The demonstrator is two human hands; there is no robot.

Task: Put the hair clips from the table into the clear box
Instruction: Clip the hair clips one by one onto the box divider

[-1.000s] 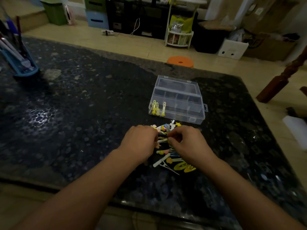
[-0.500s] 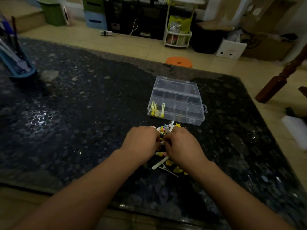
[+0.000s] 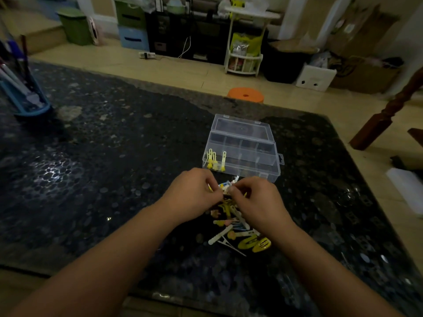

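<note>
1. Now the left hand [image 3: 194, 193] and right hand [image 3: 256, 202] pinch together over the hair clips [image 3: 238, 227] piled on the table [image 3: 91, 179]; whether either actually grips a clip, I cannot tell.
2. Sorting step, early: a few yellow clips sit in the clear box [image 3: 242, 147] just beyond.
3. Next: free one clip, carry it forward.

Orange stool [image 3: 246, 96] beyond the dark table [image 3: 114, 156]; blue holder [image 3: 27, 104], perhaps pens, far left; white rack [image 3: 243, 56]
</note>
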